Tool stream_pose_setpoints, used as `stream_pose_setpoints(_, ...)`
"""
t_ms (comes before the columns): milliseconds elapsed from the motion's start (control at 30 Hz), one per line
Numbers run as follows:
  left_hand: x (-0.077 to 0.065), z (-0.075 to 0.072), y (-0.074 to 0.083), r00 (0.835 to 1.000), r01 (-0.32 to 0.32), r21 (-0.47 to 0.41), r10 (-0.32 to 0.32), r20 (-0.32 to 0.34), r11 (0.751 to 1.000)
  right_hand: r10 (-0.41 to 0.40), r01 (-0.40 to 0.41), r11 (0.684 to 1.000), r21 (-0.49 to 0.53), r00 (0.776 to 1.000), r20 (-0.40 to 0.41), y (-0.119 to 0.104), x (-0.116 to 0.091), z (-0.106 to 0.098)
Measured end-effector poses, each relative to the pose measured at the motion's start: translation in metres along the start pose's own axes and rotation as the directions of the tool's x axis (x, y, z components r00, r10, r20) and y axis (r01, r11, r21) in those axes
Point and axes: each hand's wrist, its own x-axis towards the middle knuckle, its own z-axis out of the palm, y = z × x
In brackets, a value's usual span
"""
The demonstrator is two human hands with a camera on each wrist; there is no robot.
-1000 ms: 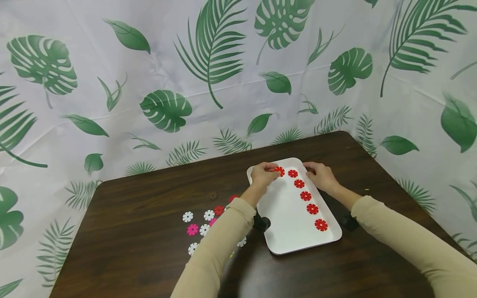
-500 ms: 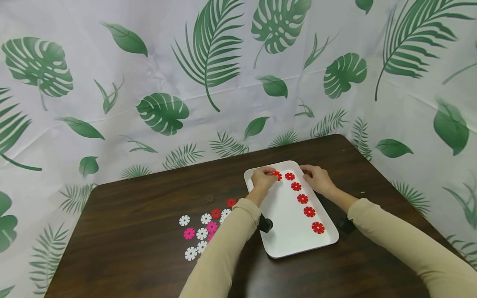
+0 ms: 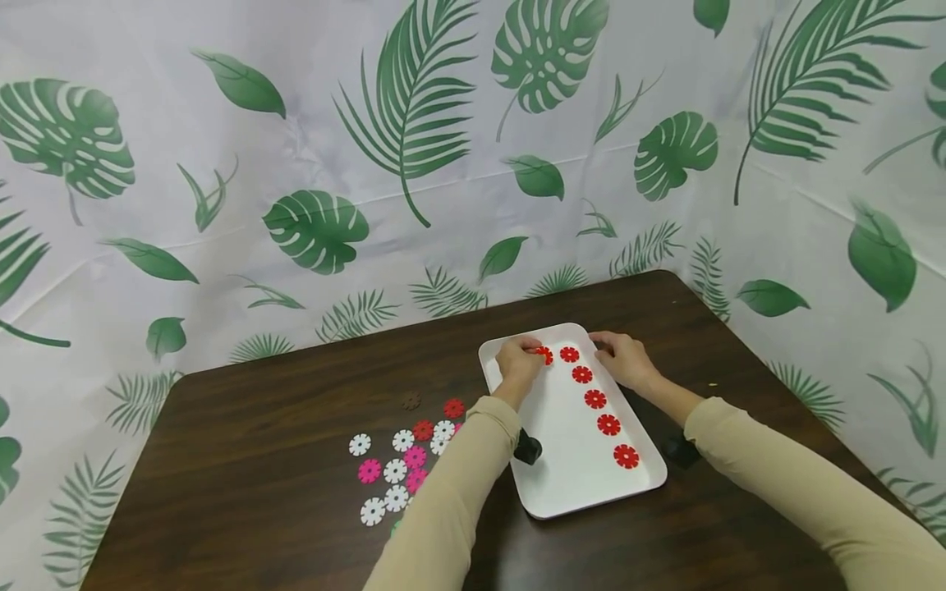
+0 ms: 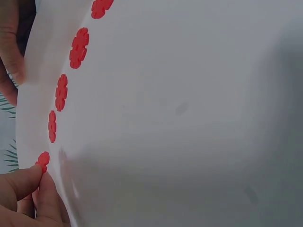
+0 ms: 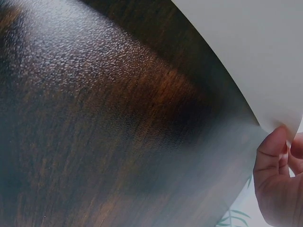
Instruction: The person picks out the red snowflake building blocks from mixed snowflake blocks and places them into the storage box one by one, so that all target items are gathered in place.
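A white rectangular tray [image 3: 562,468] stands on the dark wooden table, tilted slightly across my view. Along its right side runs a line of red notched plastic discs [image 3: 594,400]. My left hand [image 3: 520,365] reaches over the far left part of the tray. Thumb and finger pinch one more red notched disc [image 4: 43,160], partly covered by the fingertips, beside the far end of that line. My right hand [image 3: 626,361] grips the tray's far right rim, its thumb [image 5: 273,144] and fingers pinching the edge in the right wrist view.
Left of the tray, loose notched discs in white [image 3: 360,445], pink [image 3: 369,470], red [image 3: 454,408] and brown [image 3: 411,400] lie on the table [image 3: 244,468]. My left sleeve [image 3: 458,484] hides some. A leaf-patterned cloth [image 3: 318,230] hangs behind the table.
The head view has shifted a little, so everything sits slightly lower and to the left. Both hands keep their holds on the disc and the tray rim.
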Motion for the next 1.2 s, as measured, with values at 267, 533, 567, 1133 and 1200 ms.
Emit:
stream_pose_setpoints(267,0.000,0.000,-0.002,1.000,-0.010,0.021,0.011,-0.028,1.000,0.010,-0.010,1.000,0.011,1.000,-0.001,0.004,0.001,0.003)
stream_pose_setpoints(533,0.000,0.000,-0.002,1.000,-0.022,0.051,0.023,-0.006,0.998,0.013,-0.012,1.000,0.008,1.000,-0.005,0.003,-0.001,0.003)
stream_pose_setpoints(567,0.001,0.001,-0.003,1.000,-0.022,0.055,0.022,-0.006,0.998,0.009,-0.009,1.000,0.008,1.000,-0.005,0.002,-0.002,0.003)
stream_pose_setpoints(1133,0.003,0.007,-0.010,0.994,-0.111,0.110,0.113,-0.011,0.988,-0.014,0.014,1.000,0.000,1.000,-0.014,0.001,-0.002,0.001)
stream_pose_setpoints(1200,0.004,0.007,-0.009,0.993,-0.115,0.106,0.116,-0.009,0.988,-0.016,0.016,1.000,-0.002,1.000,-0.016,0.001,-0.002,0.000)
